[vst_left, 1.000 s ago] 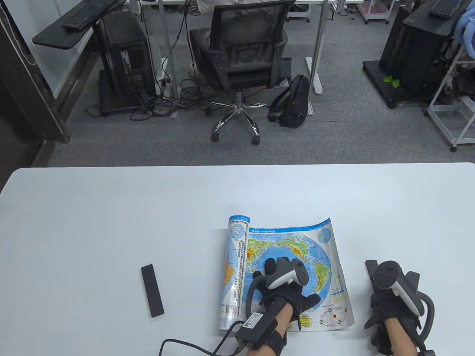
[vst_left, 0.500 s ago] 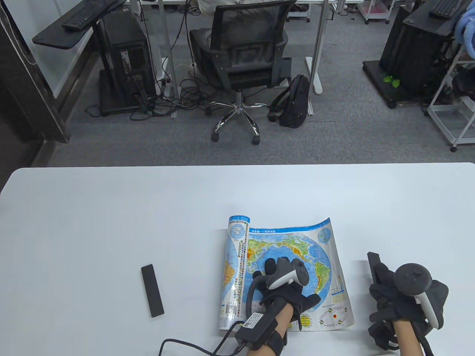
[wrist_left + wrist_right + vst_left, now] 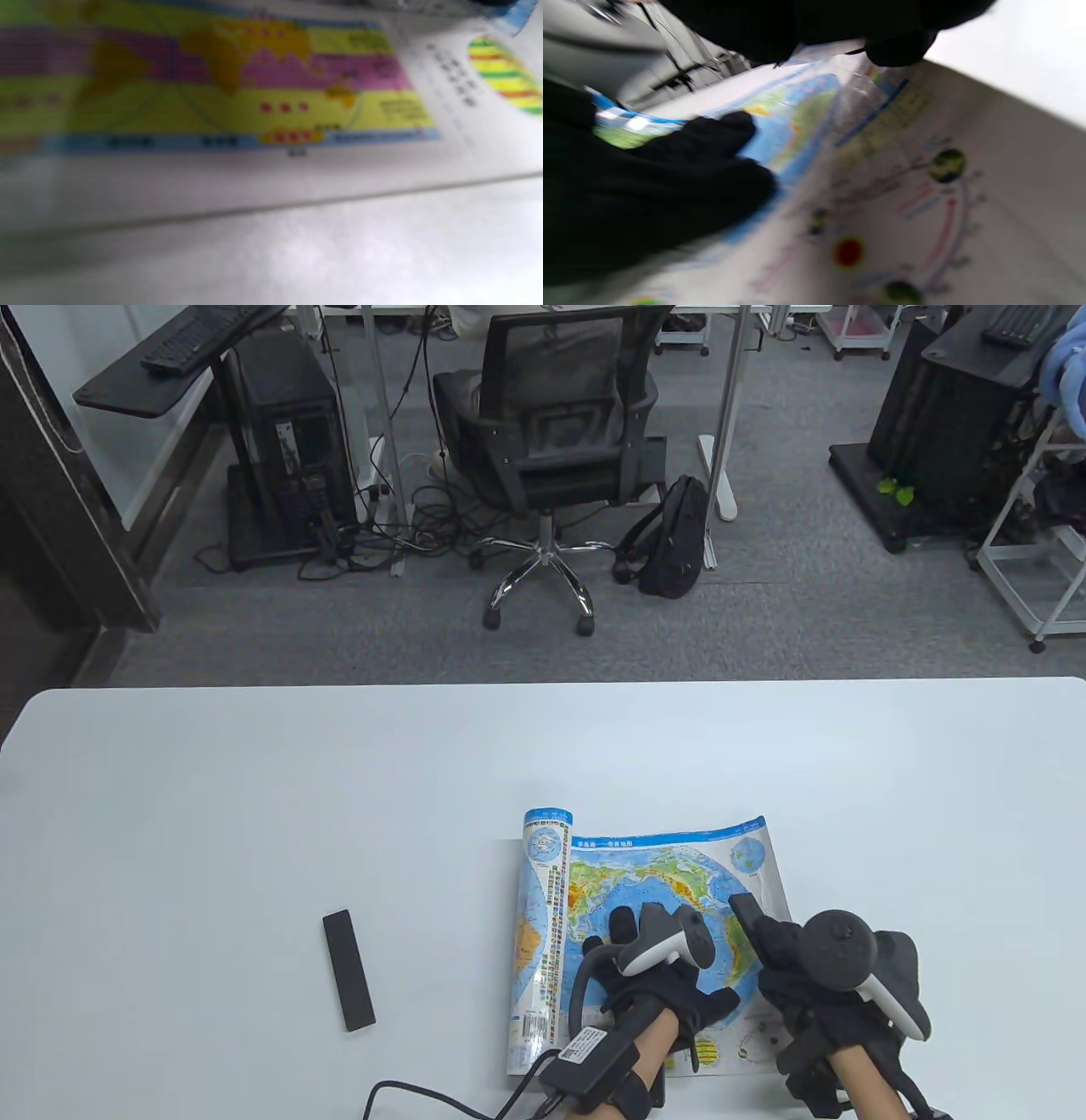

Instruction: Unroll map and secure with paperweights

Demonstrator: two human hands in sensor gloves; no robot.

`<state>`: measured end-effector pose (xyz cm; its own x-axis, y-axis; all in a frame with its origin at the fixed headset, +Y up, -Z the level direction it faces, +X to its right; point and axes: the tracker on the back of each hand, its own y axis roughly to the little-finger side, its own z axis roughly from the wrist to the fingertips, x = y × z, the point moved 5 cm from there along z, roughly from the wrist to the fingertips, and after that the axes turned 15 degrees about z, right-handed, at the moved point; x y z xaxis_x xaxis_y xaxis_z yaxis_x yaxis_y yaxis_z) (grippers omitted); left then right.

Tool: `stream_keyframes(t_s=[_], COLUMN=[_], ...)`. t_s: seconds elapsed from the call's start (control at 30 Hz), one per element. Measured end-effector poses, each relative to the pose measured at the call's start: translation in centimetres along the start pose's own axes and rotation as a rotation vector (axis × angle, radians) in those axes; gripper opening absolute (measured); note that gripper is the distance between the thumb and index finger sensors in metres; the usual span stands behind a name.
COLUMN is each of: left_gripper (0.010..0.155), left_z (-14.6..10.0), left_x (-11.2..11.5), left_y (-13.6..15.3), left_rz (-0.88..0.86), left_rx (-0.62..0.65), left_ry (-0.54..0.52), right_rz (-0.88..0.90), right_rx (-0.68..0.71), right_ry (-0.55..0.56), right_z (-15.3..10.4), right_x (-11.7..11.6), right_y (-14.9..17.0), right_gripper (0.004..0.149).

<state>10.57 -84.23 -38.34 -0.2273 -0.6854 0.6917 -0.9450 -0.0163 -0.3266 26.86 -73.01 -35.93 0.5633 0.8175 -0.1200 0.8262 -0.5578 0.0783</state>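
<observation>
The world map (image 3: 662, 865) lies partly unrolled on the white table (image 3: 254, 814), its left part still a roll (image 3: 543, 891). My left hand (image 3: 628, 929) presses flat on the map's middle. My right hand (image 3: 785, 963) grips a black bar paperweight (image 3: 747, 912) and holds it over the map's right side; whether it touches the paper I cannot tell. A second black paperweight (image 3: 348, 971) lies on the table left of the map. The right wrist view shows the map's lower corner (image 3: 903, 190) and my left hand (image 3: 670, 190). The left wrist view shows the blurred map (image 3: 254, 84).
The table's front edge is close under both wrists. A cable (image 3: 441, 1094) trails left from my left wrist. An office chair (image 3: 551, 432) and a backpack (image 3: 674, 534) stand on the floor beyond the table's far edge.
My right hand lifted the paperweight from the table right of the map and carried it left over the map's right side. The map shifted slightly under my left hand.
</observation>
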Motion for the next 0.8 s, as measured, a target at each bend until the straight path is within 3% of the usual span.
stream_keyframes(t_s=[0.3, 0.8], left_gripper=[0.084, 0.084], left_z=[-0.1, 0.0], left_x=[0.1, 0.1], left_y=[-0.2, -0.2], left_rz=[0.007, 0.006], left_rx=[0.001, 0.009], left_ry=[0.001, 0.002], right_rz=[-0.067, -0.241], right_rx=[-0.132, -0.176], right_ry=[0.024, -0.02], right_z=[1.8, 3.3], right_x=[-1.1, -2.8], right_y=[3.1, 1.9], right_gripper=[0.053, 0.052])
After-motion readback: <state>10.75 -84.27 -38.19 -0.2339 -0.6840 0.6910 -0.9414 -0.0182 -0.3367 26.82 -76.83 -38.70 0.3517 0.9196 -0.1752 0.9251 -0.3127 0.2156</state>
